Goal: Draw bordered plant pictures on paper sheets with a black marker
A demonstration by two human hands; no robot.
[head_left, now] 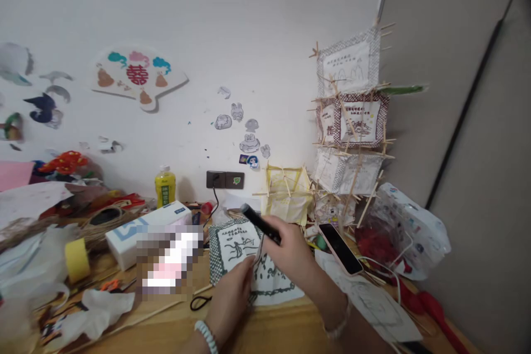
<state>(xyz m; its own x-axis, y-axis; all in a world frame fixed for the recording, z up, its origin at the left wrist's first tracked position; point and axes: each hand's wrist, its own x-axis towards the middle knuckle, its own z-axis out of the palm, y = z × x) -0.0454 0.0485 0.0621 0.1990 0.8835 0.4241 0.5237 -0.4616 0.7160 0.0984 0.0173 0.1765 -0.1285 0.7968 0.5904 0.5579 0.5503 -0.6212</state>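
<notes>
My right hand (pixel 292 257) is closed around a dark marker pen (pixel 261 224), which slants up to the left with its blunt grey end in the air. The pen's lower end is hidden by the hand. Below it lies a sheet of white paper (pixel 276 282) with dark green drawings, lettering and a crosshatched border. My left hand (pixel 232 296) has its fingers pressed together on the middle of this paper, close to the right fingers, where the sheet seems raised or folded. A beaded bracelet (pixel 205 336) circles the left wrist.
Behind stand a yellow paper lantern (pixel 286 193) and a tall stick-framed paper lantern tower (pixel 359 119). A phone (pixel 341 249) lies right, near a sketched sheet (pixel 373 301). Leftward are a white box (pixel 145 232), a yellow bottle (pixel 165 188), a tape roll (pixel 77 260) and a blurred-out screen (pixel 172 260).
</notes>
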